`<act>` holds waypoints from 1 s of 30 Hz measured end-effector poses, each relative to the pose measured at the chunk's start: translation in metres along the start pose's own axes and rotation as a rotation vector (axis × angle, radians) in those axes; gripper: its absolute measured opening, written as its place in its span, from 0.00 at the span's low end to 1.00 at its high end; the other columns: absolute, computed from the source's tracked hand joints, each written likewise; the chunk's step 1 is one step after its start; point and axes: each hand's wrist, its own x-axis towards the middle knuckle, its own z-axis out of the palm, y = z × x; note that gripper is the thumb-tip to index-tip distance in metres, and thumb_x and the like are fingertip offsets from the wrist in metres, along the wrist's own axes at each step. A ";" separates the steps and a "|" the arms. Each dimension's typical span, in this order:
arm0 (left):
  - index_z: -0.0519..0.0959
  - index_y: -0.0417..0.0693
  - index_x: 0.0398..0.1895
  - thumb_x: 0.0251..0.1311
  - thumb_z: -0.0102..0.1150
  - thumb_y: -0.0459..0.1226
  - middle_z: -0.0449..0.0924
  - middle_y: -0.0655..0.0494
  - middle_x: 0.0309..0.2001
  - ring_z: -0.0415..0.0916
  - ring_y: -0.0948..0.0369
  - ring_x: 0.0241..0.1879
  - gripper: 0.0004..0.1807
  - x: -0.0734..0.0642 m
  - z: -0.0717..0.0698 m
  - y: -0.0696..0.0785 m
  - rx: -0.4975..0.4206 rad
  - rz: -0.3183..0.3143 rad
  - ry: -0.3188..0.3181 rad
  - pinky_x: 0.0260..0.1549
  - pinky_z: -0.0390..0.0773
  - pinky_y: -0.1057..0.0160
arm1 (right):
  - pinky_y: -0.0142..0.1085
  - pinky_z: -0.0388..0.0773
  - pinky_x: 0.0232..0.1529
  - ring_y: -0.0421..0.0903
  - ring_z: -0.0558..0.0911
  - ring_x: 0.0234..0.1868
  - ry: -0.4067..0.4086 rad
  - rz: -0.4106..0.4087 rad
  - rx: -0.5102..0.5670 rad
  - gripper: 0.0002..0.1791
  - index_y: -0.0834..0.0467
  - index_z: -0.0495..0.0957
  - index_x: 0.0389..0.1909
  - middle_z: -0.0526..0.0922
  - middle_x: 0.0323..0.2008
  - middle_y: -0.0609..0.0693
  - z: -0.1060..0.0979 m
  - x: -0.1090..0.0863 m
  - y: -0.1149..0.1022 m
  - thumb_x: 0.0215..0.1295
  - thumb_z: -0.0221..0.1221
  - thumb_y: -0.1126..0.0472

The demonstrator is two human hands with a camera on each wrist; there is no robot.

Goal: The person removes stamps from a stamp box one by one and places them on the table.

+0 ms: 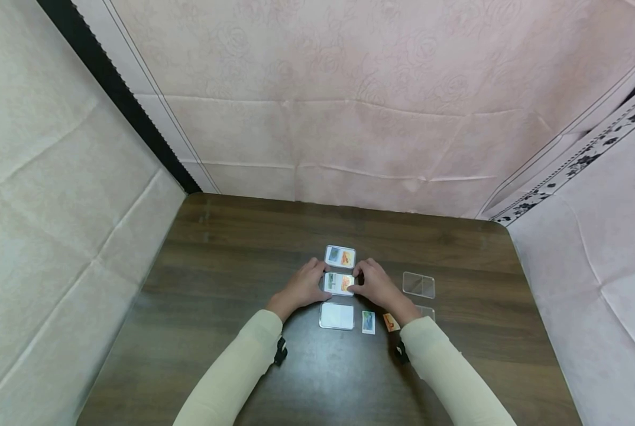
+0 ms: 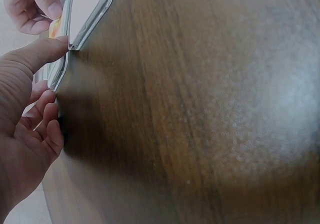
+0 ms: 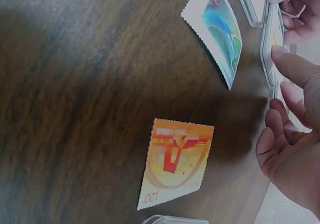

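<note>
On the table, a clear case with a white backing [image 1: 330, 283] holds two stamps side by side, a green-grey one and an orange-and-yellow one. My left hand [image 1: 305, 285] holds its left side, thumb by the near corner and fingers by the far one. At its right side my right hand [image 1: 375, 284] holds the edge, its thumb over the rim beside the orange stamp. Directly beyond lies a similar case [image 1: 340, 256] with two stamps. Nearer me is a white-backed case [image 1: 336, 316] showing no stamp.
A blue-green stamp [image 3: 222, 32] and an orange stamp [image 3: 177, 156] lie loose right of the near case. Farther right are a clear lid [image 1: 418, 285] and a second clear piece [image 1: 426, 312], partly behind my right sleeve. Cloth walls border the table.
</note>
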 end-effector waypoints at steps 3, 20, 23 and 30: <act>0.74 0.51 0.65 0.57 0.76 0.49 0.71 0.56 0.55 0.70 0.59 0.49 0.34 0.000 0.001 0.000 0.000 -0.002 0.001 0.53 0.76 0.57 | 0.43 0.77 0.49 0.48 0.74 0.44 0.002 -0.001 0.019 0.18 0.56 0.77 0.43 0.75 0.47 0.52 0.000 0.001 0.000 0.61 0.74 0.54; 0.74 0.51 0.64 0.56 0.77 0.49 0.71 0.56 0.54 0.70 0.58 0.49 0.35 0.002 0.002 -0.001 -0.008 -0.009 -0.002 0.54 0.77 0.56 | 0.41 0.76 0.44 0.47 0.74 0.40 -0.026 -0.003 0.068 0.13 0.56 0.77 0.42 0.76 0.41 0.52 -0.001 0.002 0.000 0.64 0.71 0.58; 0.74 0.52 0.64 0.56 0.77 0.49 0.71 0.56 0.54 0.70 0.58 0.50 0.35 0.002 0.001 0.000 -0.014 -0.018 -0.005 0.54 0.77 0.56 | 0.41 0.76 0.44 0.47 0.74 0.40 -0.038 -0.002 0.066 0.14 0.56 0.77 0.42 0.76 0.41 0.52 -0.001 0.003 0.001 0.65 0.71 0.57; 0.74 0.52 0.65 0.57 0.77 0.50 0.71 0.57 0.53 0.70 0.59 0.49 0.35 0.002 0.002 0.000 -0.015 -0.025 -0.009 0.52 0.76 0.58 | 0.40 0.77 0.42 0.47 0.75 0.40 -0.058 0.019 0.070 0.12 0.56 0.77 0.43 0.77 0.41 0.52 -0.003 0.003 0.001 0.66 0.70 0.57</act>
